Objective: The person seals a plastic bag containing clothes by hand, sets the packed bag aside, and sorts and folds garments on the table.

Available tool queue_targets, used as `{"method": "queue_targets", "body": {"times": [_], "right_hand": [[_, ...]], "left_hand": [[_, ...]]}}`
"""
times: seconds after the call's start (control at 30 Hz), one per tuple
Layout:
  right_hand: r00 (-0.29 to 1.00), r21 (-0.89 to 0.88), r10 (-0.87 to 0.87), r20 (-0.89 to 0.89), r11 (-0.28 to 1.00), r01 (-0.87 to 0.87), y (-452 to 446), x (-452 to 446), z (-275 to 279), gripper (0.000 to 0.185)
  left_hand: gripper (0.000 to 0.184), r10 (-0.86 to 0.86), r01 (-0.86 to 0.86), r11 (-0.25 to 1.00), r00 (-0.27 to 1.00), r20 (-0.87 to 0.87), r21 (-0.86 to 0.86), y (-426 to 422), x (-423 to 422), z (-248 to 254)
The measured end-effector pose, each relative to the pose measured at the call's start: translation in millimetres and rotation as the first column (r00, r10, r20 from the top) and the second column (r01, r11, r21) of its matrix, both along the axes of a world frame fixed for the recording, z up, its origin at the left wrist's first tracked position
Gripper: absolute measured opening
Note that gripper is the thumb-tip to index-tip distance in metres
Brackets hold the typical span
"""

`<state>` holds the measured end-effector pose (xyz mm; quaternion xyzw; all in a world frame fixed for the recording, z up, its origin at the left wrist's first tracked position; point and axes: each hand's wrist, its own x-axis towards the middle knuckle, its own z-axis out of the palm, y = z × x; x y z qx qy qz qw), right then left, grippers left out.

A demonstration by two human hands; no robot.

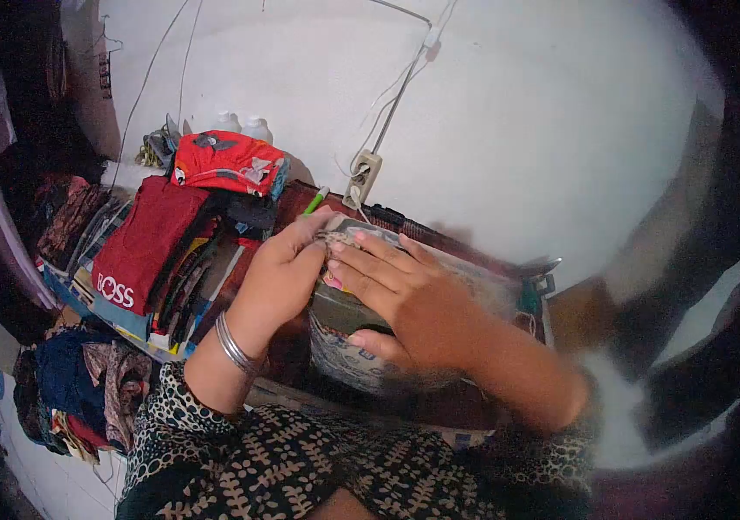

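Note:
Folded clothes form a stack (344, 342) in front of me, with a dark green piece near the top and a white patterned one lower down. My left hand (279, 264), with silver bangles at the wrist, touches a small patterned cloth (333, 243) on top of the stack; its fingers are partly hidden and I cannot tell how they are set. Flat over the stack, my right hand (400, 299) has its fingers stretched out and apart, their tips at the same patterned cloth.
Left of the stack lie a dark red folded cloth (145, 247) and a bright red one (227, 162). A pile of clothes (84, 386) sits lower left. A power strip (362, 180) hangs on the white wall (543, 113). White bottles (256, 130) stand behind.

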<state>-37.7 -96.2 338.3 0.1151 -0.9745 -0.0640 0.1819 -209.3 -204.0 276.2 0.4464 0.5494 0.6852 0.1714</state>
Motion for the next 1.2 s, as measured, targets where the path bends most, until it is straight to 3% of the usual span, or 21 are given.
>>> {"method": "queue_targets", "body": {"times": [0.03,0.07,0.1,0.13,0.2,0.43,0.5,0.7,0.83,0.9,0.93,1.0,1.13,1.2], "right_hand": [[1.0,0.0,0.0,0.0,1.0,0.0,0,0,-1,0.061],[1.0,-0.012,0.005,-0.01,1.0,-0.005,0,0,-3,0.06],[1.0,-0.024,0.01,-0.019,1.0,-0.011,0,0,-4,0.059],[1.0,-0.022,0.01,-0.019,1.0,-0.011,0,-1,-4,0.059],[0.997,-0.121,0.07,-0.023,0.99,-0.073,1,-1,-3,0.05],[0.996,-0.344,-0.047,-0.071,0.939,0.02,5,5,-1,0.037],[0.996,-0.201,0.061,-0.071,0.977,-0.075,8,4,-1,0.04],[0.991,-0.078,0.079,-0.107,0.993,-0.087,3,3,-1,0.041],[0.999,-0.08,0.034,-0.039,0.996,-0.037,2,4,4,0.048],[0.999,-0.16,0.046,-0.01,0.986,-0.047,5,1,3,0.047],[0.999,-0.161,0.047,-0.008,0.986,-0.048,4,1,4,0.047],[0.984,-0.113,0.005,-0.177,0.993,-0.025,2,0,7,0.039],[0.991,-0.096,-0.023,-0.128,0.995,0.011,4,-1,0,0.038],[0.996,-0.061,-0.025,-0.09,0.998,0.02,5,-1,1,0.037]], "left_hand": [[0.045,0.0,0.0,1.0,1.0,0.0,0.0,-2,1,4],[0.042,0.115,-0.15,0.984,0.951,-0.287,-0.101,-8,3,10],[0.04,0.183,-0.317,0.936,0.809,-0.558,-0.152,-13,6,19],[0.04,0.184,-0.317,0.937,0.809,-0.558,-0.15,-17,11,27],[0.037,0.177,-0.552,0.811,0.544,-0.821,-0.191,-23,22,42],[0.037,0.209,-0.524,0.845,0.512,-0.833,-0.11,-44,48,41],[0.041,0.237,-0.432,0.902,0.524,-0.818,-0.016,-46,48,30],[0.043,0.077,-0.326,0.939,0.517,-0.853,-0.112,-45,37,28],[0.045,0.045,-0.256,0.964,0.436,-0.899,-0.076,-44,29,33],[0.052,0.003,-0.217,0.967,0.535,-0.845,-0.134,-45,32,38],[0.052,0.003,-0.218,0.967,0.537,-0.844,-0.135,-44,31,37],[0.057,0.023,-0.231,0.966,0.519,-0.854,-0.115,-43,29,34],[0.058,0.059,-0.221,0.973,0.52,-0.852,-0.068,-40,26,28],[0.054,0.125,-0.298,0.954,0.508,-0.852,-0.037,-39,25,26]]}}
